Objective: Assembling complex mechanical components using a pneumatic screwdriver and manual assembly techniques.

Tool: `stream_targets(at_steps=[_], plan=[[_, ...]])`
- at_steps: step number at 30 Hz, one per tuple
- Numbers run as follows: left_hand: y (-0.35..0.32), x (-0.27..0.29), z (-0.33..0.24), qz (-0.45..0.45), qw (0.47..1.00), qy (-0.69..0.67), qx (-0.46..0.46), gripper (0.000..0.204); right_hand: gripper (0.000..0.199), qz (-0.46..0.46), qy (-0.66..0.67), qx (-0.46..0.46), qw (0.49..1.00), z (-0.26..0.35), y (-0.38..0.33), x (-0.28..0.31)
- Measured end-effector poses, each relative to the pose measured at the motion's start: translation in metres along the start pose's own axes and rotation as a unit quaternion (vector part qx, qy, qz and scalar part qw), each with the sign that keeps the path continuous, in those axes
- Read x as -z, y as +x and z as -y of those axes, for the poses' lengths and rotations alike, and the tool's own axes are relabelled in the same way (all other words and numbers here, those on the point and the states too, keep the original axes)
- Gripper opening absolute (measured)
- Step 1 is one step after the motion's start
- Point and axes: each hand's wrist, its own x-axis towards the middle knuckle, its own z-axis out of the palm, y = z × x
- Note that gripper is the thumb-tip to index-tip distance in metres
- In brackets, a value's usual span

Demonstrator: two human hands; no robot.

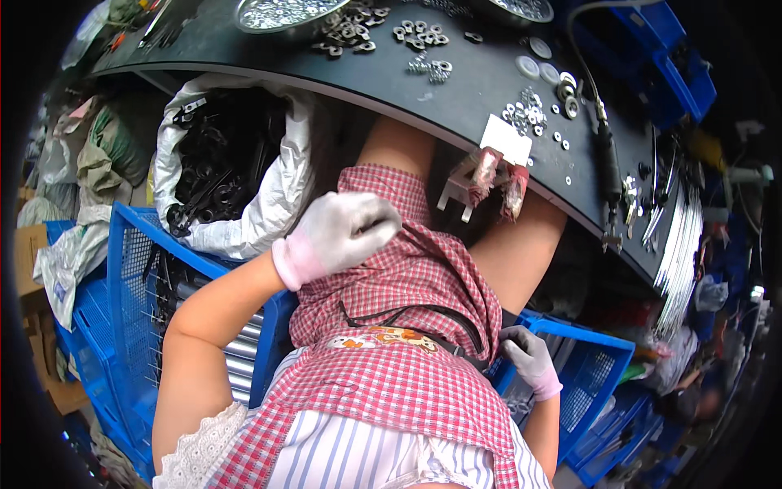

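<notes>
My left hand (346,232), in a white glove with a pink cuff, hovers over my lap next to the white sack. Its fingers are curled in; whatever they may hold is hidden. Inside the white sack (297,175) lie many black parts (220,163). My right hand (531,360), gloved the same way, is low at my right side by the blue crate (599,346). Its thumb and fingers are bent but a little apart, and no object shows between them. A red checked apron (391,375) covers my lap.
Above my knees runs the dark worktable (472,90) with metal rings, springs, small washers and a bowl (289,16). A fixture with two wrapped handles (485,175) juts from its edge. A corded tool (607,155) and metal rods (680,253) lie right. A blue crate (122,269) stands left.
</notes>
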Motion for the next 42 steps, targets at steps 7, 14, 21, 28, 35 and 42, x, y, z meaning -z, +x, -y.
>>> stream_targets(at_steps=[7,14,21,28,35,42], plan=[[0.031,0.107,0.052,0.106,0.882,0.381,0.257,0.033,0.019,0.027,-0.268,0.229,0.936,0.1,0.056,0.007],[-0.015,0.178,0.167,-0.038,0.897,0.306,0.317,0.045,0.019,0.077,-0.23,0.326,0.914,0.116,0.098,-0.015],[-0.001,0.075,0.155,-0.312,0.834,0.378,0.255,0.038,0.021,0.18,-0.3,0.477,0.806,0.149,0.12,-0.051],[0.002,0.073,0.161,-0.352,0.829,0.315,0.3,0.042,0.022,0.213,-0.329,0.577,0.716,0.171,0.121,-0.086],[-0.058,0.123,0.012,-0.49,0.872,-0.007,0.014,0.028,0.043,-0.018,-0.069,0.653,0.754,0.193,0.122,-0.111],[-0.023,0.045,-0.039,-0.398,0.646,-0.651,-0.032,0.052,0.034,0.148,-0.035,0.514,0.844,0.213,0.112,-0.151]])
